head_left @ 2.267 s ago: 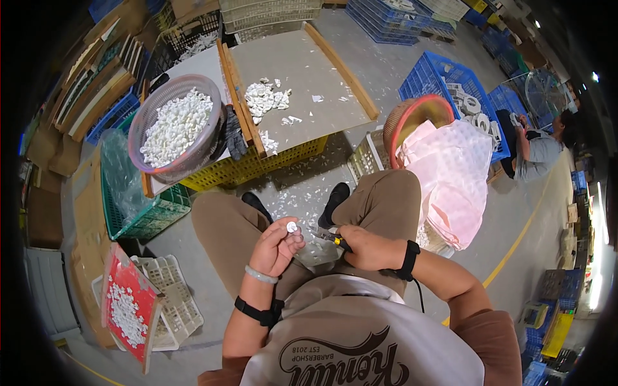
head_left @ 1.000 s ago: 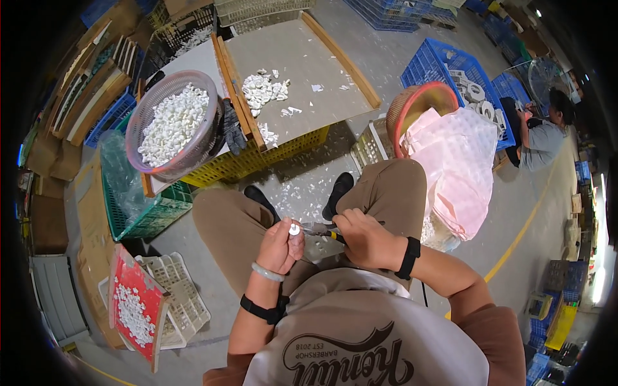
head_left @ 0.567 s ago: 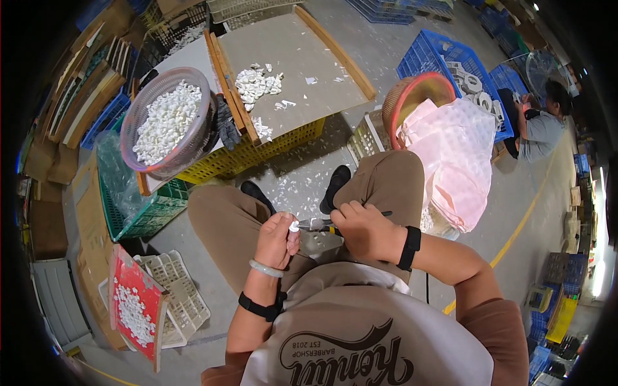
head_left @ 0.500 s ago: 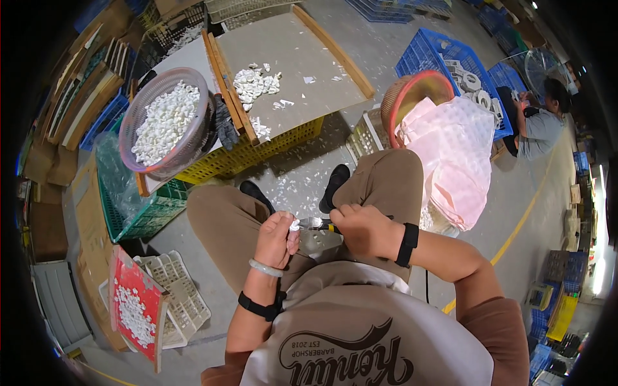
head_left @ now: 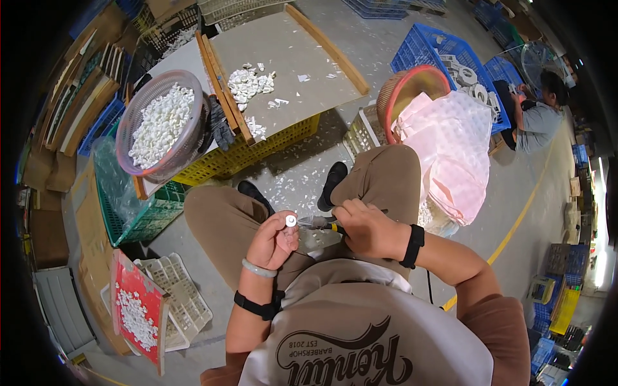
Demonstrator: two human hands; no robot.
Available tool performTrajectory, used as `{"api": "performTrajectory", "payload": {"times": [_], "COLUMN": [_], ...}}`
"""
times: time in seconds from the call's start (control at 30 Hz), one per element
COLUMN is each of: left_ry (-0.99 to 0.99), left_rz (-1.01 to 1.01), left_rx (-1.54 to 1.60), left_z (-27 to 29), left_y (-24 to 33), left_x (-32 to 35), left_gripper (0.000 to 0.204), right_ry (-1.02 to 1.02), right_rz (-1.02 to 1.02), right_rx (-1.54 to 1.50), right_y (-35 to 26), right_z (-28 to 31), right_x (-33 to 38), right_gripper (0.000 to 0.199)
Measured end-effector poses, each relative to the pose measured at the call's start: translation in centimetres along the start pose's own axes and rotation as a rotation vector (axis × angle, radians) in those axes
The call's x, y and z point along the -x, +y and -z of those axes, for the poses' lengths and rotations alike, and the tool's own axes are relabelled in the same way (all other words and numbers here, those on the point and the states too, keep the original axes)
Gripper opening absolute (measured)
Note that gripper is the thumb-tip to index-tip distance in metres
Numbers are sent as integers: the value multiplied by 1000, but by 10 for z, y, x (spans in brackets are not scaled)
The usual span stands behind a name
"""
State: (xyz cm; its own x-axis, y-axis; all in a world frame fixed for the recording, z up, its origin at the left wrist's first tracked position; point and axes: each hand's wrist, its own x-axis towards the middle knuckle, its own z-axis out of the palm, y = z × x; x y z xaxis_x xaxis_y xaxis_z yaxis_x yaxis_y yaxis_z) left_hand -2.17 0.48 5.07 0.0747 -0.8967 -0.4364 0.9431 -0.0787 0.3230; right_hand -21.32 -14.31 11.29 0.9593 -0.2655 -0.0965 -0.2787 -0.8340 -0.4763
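Between the thumb and fingers of my left hand (head_left: 271, 242) is a small round white plastic part (head_left: 291, 220), its ringed face turned upward. My right hand (head_left: 370, 226) is closed around the handles of a pair of pliers-like cutters (head_left: 314, 222) with black and yellow grips. Their metal jaws point left and reach close to the white part; whether they touch it I cannot tell. Both hands are over my lap, between my knees. Ahead, a pile of similar white parts (head_left: 248, 85) lies on a grey board (head_left: 290, 71).
A pink basket (head_left: 122, 122) of white parts stands at the left, beside a green crate (head_left: 151, 215). A red board (head_left: 132, 283) with white bits leans lower left. At right are a red-rimmed basket (head_left: 418, 74), pink cloth (head_left: 444, 151) and blue crate (head_left: 418, 42). Another person (head_left: 537, 122) sits far right.
My left hand has turned slightly, so the white part now shows its round face. The cutters' jaws have shifted a little beside it. My head view has moved slightly.
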Motion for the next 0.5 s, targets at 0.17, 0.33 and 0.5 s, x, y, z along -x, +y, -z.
{"api": "performTrajectory", "payload": {"times": [0.17, 0.33, 0.5], "left_ry": [-37, -19, 46], "left_rz": [0, -14, -19], "left_rx": [-40, -143, -171], "left_z": [2, -5, -11], "left_y": [-2, -4, -5], "left_x": [-1, 1, 2], "left_gripper": [23, 23, 23], "right_ry": [62, 64, 31], "right_rz": [33, 59, 73], "right_rx": [78, 132, 216], "right_y": [-2, -1, -3], "right_z": [4, 4, 9], "right_x": [1, 1, -1], "right_gripper": [33, 35, 39]}}
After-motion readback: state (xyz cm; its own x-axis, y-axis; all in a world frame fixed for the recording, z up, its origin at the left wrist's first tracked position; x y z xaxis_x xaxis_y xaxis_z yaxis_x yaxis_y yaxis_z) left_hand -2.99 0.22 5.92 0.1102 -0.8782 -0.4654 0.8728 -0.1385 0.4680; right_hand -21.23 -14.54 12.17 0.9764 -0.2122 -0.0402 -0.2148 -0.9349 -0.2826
